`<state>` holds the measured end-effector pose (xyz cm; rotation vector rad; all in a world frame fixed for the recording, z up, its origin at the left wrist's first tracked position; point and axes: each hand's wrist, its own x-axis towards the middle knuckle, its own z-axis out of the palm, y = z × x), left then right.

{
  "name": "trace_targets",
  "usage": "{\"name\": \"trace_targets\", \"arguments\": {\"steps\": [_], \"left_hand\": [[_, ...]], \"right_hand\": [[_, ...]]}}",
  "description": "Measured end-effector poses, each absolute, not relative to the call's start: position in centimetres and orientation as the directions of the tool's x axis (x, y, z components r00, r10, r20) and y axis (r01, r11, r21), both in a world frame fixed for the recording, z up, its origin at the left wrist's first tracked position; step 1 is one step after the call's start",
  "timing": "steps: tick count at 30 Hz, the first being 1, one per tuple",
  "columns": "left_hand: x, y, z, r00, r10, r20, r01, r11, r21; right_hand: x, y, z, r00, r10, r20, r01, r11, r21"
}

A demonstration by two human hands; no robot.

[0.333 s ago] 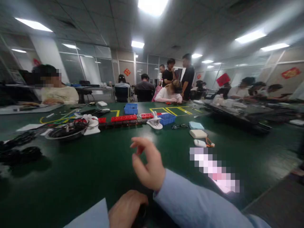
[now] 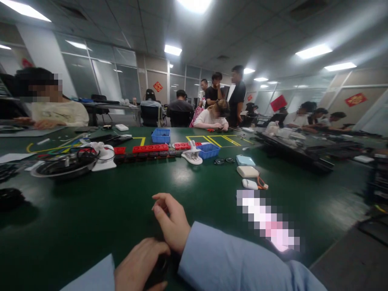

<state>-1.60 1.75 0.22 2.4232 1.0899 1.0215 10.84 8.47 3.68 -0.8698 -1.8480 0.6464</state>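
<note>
My left hand (image 2: 141,260) is low in the view, its fingers curved around a dark, rounded object (image 2: 160,266) whose kind I cannot make out. The hand covers most of that object. Just ahead and to the right, my right hand (image 2: 172,222) is loosely closed above the green table (image 2: 100,218), with thumb and fingertips close together. Whatever may be between those fingertips is too small or hidden to see. The right wrist is close to the left fingers. Light blue sleeves cover both forearms.
Beyond my hands are a red-and-black strip (image 2: 150,150), a white clip-like stand (image 2: 192,155) and blue bins (image 2: 209,150). A metal bowl (image 2: 45,171) with cables is at left. On the right are cases (image 2: 247,172) and a lit, blurred-out phone-like thing (image 2: 269,222). Several people sit or stand beyond.
My view has shifted, so table items appear further left. Both hands appear lower and further left; the right thumb and fingertips look closer together.
</note>
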Motion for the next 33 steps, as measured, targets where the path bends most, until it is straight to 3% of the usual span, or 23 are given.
{"name": "trace_targets", "arguments": {"steps": [3, 8, 12, 16, 19, 23, 29, 33], "left_hand": [[-2.5, 2.7, -0.6, 0.426, 0.770, 0.475, 0.553, -0.637, 0.537], [-3.3, 3.7, -1.1, 0.377, 0.840, 0.390, 0.584, -0.542, 0.604], [-3.3, 4.1, -0.3, 0.359, 0.888, 0.288, 0.632, -0.458, 0.625], [-3.7, 4.5, 0.8, 0.407, 0.867, 0.287, 0.701, -0.498, 0.510], [-4.0, 4.6, 1.4, 0.431, 0.861, 0.271, 0.736, -0.509, 0.446], [-4.0, 4.7, 1.8, 0.464, 0.855, 0.230, 0.730, -0.516, 0.447], [-4.0, 5.0, 1.7, 0.461, 0.857, 0.231, 0.694, -0.510, 0.509], [-4.0, 5.1, 1.7, 0.433, 0.882, 0.185, 0.743, -0.465, 0.481]], "right_hand": [[11.4, 7.9, 4.3, -0.291, 0.778, 0.557, 0.258, 0.624, -0.737], [11.9, 6.7, 5.4, -0.452, 0.593, 0.666, 0.296, 0.804, -0.516], [11.9, 6.2, 5.8, -0.582, 0.584, 0.566, 0.479, 0.808, -0.342], [12.1, 6.0, 6.1, -0.614, 0.648, 0.451, 0.617, 0.750, -0.238], [12.2, 5.8, 6.4, -0.638, 0.668, 0.382, 0.645, 0.735, -0.209], [12.4, 5.2, 6.7, -0.665, 0.675, 0.320, 0.650, 0.734, -0.198], [12.4, 4.5, 6.8, -0.681, 0.676, 0.281, 0.627, 0.737, -0.253], [12.5, 4.3, 6.9, -0.722, 0.629, 0.287, 0.546, 0.773, -0.323]]}}
